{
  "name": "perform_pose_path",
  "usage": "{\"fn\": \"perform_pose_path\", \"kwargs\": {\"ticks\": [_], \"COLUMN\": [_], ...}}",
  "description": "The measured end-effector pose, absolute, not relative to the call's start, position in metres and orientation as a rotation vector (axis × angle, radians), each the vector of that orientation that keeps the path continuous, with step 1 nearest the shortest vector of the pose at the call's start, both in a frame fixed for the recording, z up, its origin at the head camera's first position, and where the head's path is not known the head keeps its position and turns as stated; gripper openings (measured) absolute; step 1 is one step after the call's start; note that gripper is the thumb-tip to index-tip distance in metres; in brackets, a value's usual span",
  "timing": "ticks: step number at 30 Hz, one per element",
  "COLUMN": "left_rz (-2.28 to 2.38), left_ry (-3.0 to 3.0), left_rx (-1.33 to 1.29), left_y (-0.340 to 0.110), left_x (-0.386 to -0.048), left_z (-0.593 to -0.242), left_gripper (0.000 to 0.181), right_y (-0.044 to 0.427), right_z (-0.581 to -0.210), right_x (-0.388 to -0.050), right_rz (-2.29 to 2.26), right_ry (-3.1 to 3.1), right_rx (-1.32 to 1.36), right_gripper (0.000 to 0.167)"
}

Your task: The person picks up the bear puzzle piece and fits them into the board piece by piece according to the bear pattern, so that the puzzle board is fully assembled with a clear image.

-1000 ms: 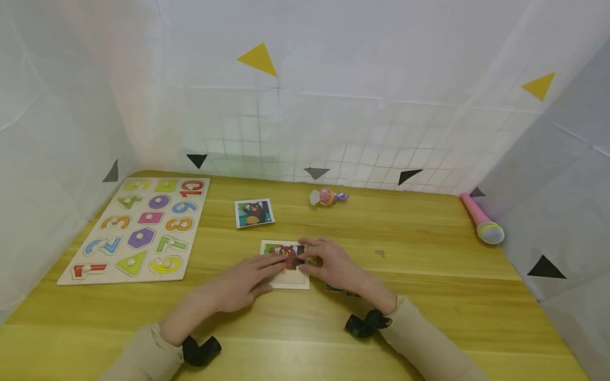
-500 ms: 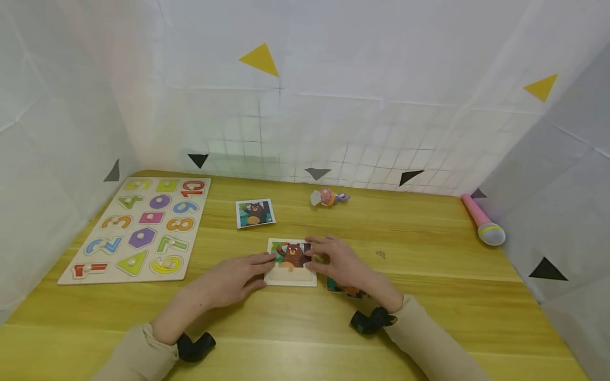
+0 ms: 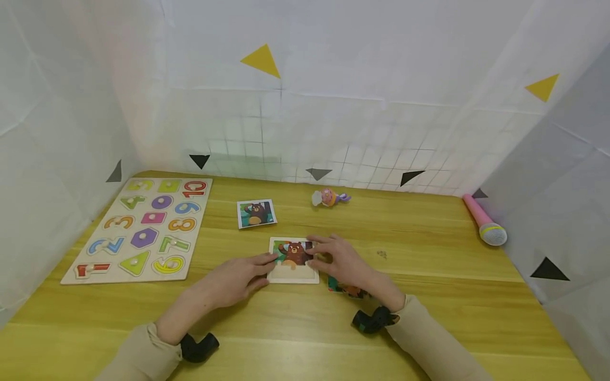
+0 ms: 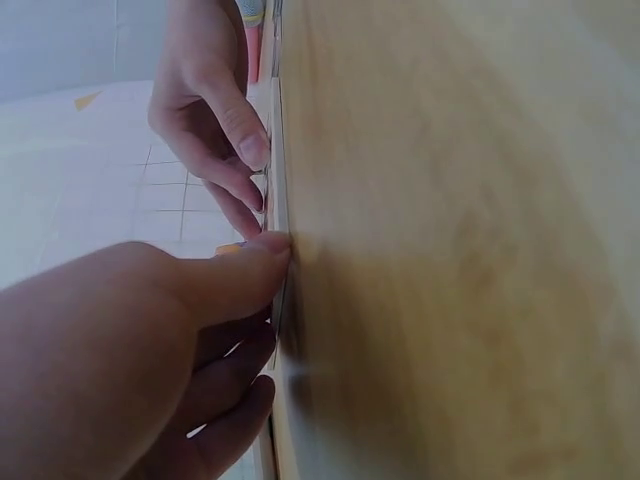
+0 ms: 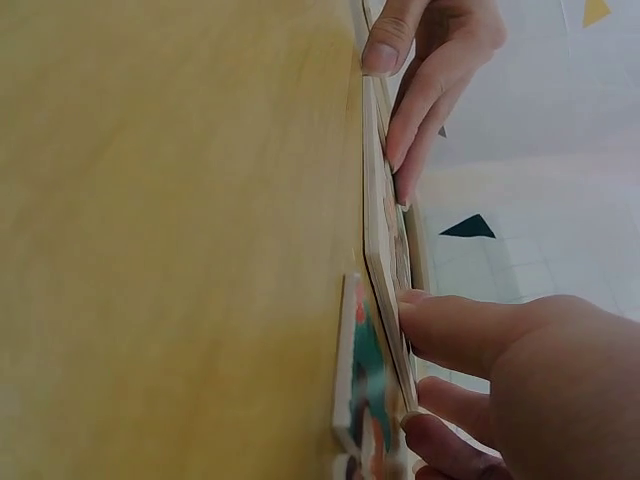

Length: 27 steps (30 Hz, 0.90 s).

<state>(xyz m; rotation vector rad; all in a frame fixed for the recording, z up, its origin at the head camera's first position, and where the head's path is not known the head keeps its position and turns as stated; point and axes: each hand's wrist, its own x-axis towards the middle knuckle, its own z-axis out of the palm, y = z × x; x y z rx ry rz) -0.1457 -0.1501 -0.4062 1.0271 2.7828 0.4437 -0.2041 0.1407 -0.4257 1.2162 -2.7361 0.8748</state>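
Observation:
A wooden jigsaw puzzle board (image 3: 293, 275) lies flat in the middle of the table, its far half filled with a bear picture and its near strip bare wood. My left hand (image 3: 233, 282) holds the board at its left side, thumb at the near corner and fingers over the picture. With thumb and fingers curled, my right hand (image 3: 344, 259) pinches a puzzle piece (image 3: 303, 246) at the picture's right end; the fingers partly cover it. Loose puzzle pieces (image 5: 366, 370) lie close to the board, partly under my right wrist in the head view.
Behind the board lies a bear picture card (image 3: 257, 214). A number-and-shape peg board (image 3: 119, 241) occupies the left. A small pink-and-purple toy (image 3: 329, 197) is at the back, and a pink toy microphone (image 3: 483, 219) at the right edge. White sheeting surrounds the table.
The board has shifted slightly right and away, both hands moving with it. My left fingers have drawn back from the picture's middle to its left edge.

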Motion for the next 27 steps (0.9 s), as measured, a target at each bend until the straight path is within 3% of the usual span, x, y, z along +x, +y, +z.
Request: {"fn": "perform_pose_path", "kwargs": {"ticks": [17, 27], "left_rz": [0.455, 0.485], "left_ry": [2.78, 2.798], "left_rx": [1.04, 1.027], "left_y": [-0.149, -0.15], "left_x": [-0.145, -0.145], "left_z": [-0.408, -0.408], "left_gripper": [0.044, 0.042], "right_y": [0.156, 0.194], "right_z": [-0.421, -0.423], "right_x": [-0.198, -0.192], "right_rz": [1.05, 1.06], "right_ry": [-2.772, -2.757], "right_rx": [1.164, 1.095], "right_gripper": [0.039, 0.03]}}
